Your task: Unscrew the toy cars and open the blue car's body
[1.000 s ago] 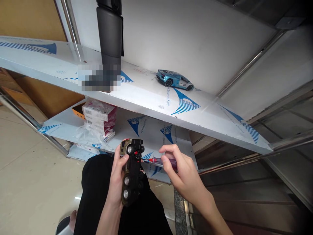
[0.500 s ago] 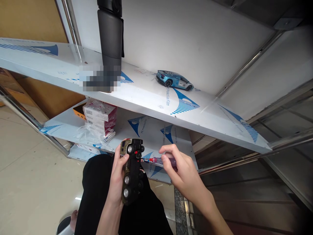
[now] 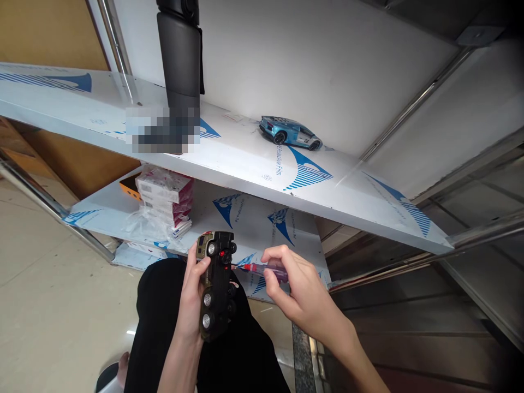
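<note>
Above the lap (image 3: 158,300), the left hand (image 3: 189,297) clasps its fingers round the toy truck (image 3: 216,292), body assembled — and the right hand (image 3: 301,284) pinches a screwdriver (image 3: 262,270) at its underside, work seemingly unfinished, contact unclear.

Dark toy truck (image 3: 216,286), cab up, purple screwdriver (image 3: 258,268) pointing at its underside

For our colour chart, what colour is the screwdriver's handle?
The screwdriver's handle is purple, best seen in the head view.

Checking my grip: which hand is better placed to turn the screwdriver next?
Probably the right hand: it holds the screwdriver by its handle, pointing toward the toy truck that the left hand grips.
</note>
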Motion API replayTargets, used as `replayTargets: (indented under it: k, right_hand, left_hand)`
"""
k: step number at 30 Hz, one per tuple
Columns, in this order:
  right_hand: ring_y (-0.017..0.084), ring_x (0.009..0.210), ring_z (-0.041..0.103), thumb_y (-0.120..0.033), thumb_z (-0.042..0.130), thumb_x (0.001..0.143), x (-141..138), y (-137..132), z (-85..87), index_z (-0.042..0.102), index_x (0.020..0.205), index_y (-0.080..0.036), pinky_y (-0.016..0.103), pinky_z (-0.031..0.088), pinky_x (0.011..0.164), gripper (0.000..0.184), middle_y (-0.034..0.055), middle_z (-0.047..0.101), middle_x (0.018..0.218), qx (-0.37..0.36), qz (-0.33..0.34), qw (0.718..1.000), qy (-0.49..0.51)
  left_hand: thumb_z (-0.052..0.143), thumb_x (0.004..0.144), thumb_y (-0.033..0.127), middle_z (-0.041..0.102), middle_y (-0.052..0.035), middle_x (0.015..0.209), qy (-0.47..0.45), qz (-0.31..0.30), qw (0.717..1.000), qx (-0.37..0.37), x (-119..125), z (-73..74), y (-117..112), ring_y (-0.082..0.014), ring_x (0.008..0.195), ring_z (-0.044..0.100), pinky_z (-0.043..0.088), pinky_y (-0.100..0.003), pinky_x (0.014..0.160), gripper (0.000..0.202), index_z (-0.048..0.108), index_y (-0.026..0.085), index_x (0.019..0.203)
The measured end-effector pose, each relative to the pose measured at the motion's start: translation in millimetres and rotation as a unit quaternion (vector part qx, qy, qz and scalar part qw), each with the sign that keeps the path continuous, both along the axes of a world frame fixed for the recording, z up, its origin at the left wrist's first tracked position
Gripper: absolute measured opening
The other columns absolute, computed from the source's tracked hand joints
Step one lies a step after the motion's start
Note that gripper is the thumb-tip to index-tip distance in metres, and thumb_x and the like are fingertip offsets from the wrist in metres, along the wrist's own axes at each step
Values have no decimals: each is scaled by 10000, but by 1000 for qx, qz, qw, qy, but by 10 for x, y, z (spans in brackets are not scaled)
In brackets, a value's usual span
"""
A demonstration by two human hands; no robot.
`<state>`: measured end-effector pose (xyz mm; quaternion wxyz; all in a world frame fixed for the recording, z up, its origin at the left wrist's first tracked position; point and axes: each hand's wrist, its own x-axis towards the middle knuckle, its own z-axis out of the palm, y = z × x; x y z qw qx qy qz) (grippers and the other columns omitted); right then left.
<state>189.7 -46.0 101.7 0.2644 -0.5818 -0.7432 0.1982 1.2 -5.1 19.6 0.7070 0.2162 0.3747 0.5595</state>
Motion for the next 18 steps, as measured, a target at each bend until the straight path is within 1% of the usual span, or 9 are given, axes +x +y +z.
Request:
replayTargets:
  k: [2, 3, 6, 7, 11, 13, 15, 16, 18]
  right_hand:
    - [177, 729, 615, -243, 457, 1100, -6, -1, -3, 539, 1121, -297, 304, 425, 730, 101, -56, 672, 821, -13, -8, 1000, 6]
    - [177, 726, 615, -247, 460, 1099, -8, -2, -6, 543, 1119, -297, 303, 424, 727, 98, -58, 669, 810, -14, -13, 1000, 11]
    - [191, 883, 660, -217, 535, 1040, -12, -3, -17, 544, 1146, -289, 307, 458, 816, 129, -21, 702, 982, 5, -5, 1000, 17]
    - [190, 891, 661, -215, 535, 1040, -13, -3, -21, 544, 1155, -286, 306, 461, 822, 135, -17, 699, 994, 7, -2, 1000, 19]
    - [172, 701, 592, -264, 442, 1105, -15, 2, -28, 558, 1110, -286, 298, 411, 691, 119, -54, 602, 760, 6, -47, 998, 31]
    - [178, 776, 614, -249, 504, 1062, -20, 4, -28, 550, 1120, -280, 295, 425, 717, 80, -35, 624, 848, 19, -43, 998, 28]
    - [181, 865, 643, -232, 541, 1036, -28, 6, -31, 536, 1151, -277, 295, 446, 767, 123, -14, 661, 978, 26, -19, 999, 26]
    - [175, 845, 643, -235, 522, 1055, -33, 7, -33, 530, 1154, -279, 296, 441, 758, 108, -18, 669, 975, 22, -15, 999, 26]
    - [165, 743, 618, -250, 447, 1107, -41, 10, -42, 526, 1134, -285, 300, 413, 711, 90, -46, 655, 851, 12, -27, 999, 29]
  left_hand:
    - [758, 896, 399, 754, -41, 1134, 4, 2, 1000, 6, 2, -4, 4, -122, 578, 680, 579, -206, 508, 659, 571, 348, 1526]
    - [756, 897, 399, 755, -38, 1125, 7, 4, 1000, 7, 3, -7, 6, -121, 577, 679, 579, -206, 511, 642, 582, 345, 1513]
    - [748, 896, 399, 756, -44, 1142, 8, 5, 1000, 2, 5, -13, 9, -125, 576, 680, 579, -212, 503, 635, 582, 337, 1506]
    - [748, 895, 398, 756, -50, 1154, 8, 5, 1000, 2, 6, -13, 9, -129, 581, 684, 579, -214, 501, 647, 575, 332, 1514]
    - [765, 892, 386, 760, -58, 1173, 3, 4, 1000, 4, 15, -4, 6, -139, 621, 706, 592, -215, 527, 687, 559, 333, 1545]
    - [776, 882, 386, 764, -51, 1145, -1, 7, 1000, -1, 20, 4, 5, -143, 633, 714, 603, -222, 548, 700, 562, 338, 1547]
    - [783, 868, 390, 765, -40, 1096, -2, 10, 1000, -4, 22, 11, 5, -146, 634, 719, 614, -231, 568, 690, 587, 331, 1526]
    - [785, 863, 390, 764, -33, 1069, -3, 12, 1000, -5, 22, 13, 5, -146, 634, 720, 618, -234, 580, 674, 603, 326, 1510]
    - [779, 870, 379, 760, -16, 1029, -11, 14, 1000, -6, 18, 11, 7, -143, 633, 719, 621, -233, 598, 630, 625, 323, 1479]
